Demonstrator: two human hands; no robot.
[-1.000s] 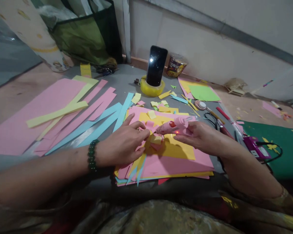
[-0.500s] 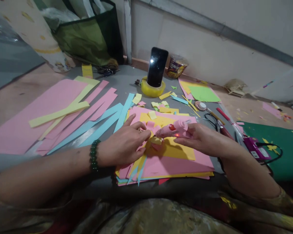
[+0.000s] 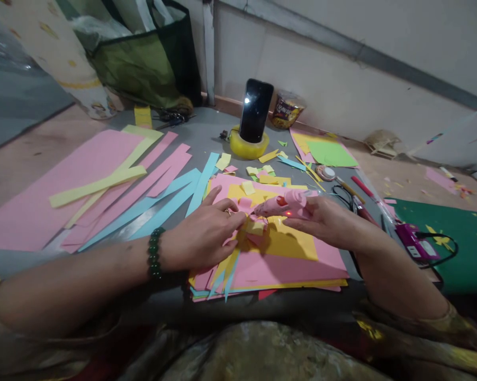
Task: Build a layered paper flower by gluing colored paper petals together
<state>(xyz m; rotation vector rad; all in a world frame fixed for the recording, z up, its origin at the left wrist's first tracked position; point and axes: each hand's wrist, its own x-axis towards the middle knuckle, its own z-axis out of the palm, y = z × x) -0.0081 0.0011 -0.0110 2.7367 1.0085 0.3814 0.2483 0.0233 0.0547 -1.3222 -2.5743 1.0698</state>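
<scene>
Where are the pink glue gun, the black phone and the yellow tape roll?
Pink glue gun (image 3: 275, 207), head view: middle of its body.
Black phone (image 3: 256, 112), head view: middle of its screen.
Yellow tape roll (image 3: 249, 148), head view: outer side, below the phone.

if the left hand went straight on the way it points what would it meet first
Probably the pink glue gun in the right hand, nozzle end first, though depth there is hard to judge.
</scene>
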